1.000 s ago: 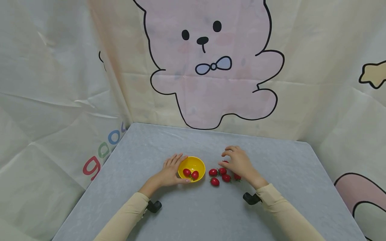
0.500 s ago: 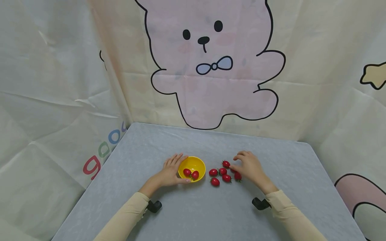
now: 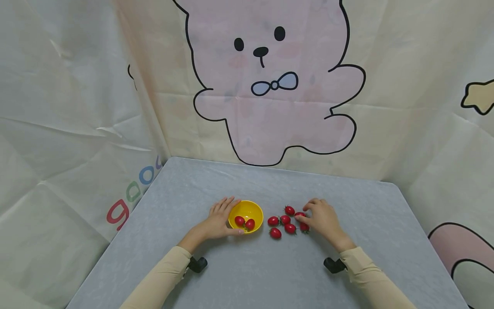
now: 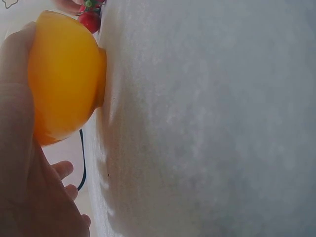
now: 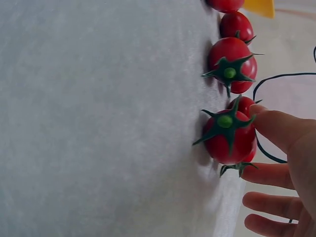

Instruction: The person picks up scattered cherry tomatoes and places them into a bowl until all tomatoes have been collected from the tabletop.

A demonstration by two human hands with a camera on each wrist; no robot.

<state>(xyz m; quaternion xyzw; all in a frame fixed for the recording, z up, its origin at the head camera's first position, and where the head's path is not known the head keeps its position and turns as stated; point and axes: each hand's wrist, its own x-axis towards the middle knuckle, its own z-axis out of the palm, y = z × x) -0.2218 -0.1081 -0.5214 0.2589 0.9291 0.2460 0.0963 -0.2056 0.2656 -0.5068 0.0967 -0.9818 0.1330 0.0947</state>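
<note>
My left hand (image 3: 218,221) holds a small yellow bowl (image 3: 254,210) at its left side, thumb on the near rim and fingers along the far rim. Inside lie two red cherry tomatoes (image 3: 245,222). Right of the bowl, several more cherry tomatoes (image 3: 289,228) with green stems sit grouped on the table. My right hand (image 3: 322,218) is at the right edge of this group, with thumb and index finger pinching a cherry tomato (image 3: 300,214). In the right wrist view, a nearer tomato (image 5: 228,140) partly hides that one; the thumb (image 5: 274,126) is above it.
A grey cloth covers the table (image 3: 254,274). Behind it hangs a cream curtain (image 3: 386,141) printed with a pink bear. Black wrist-camera mounts (image 3: 334,265) stick out below both wrists.
My right hand has moved right and nearer, from above the back tomato to the one at the group's right, uncovering the back tomato. The left hand and bowl have stayed put.
</note>
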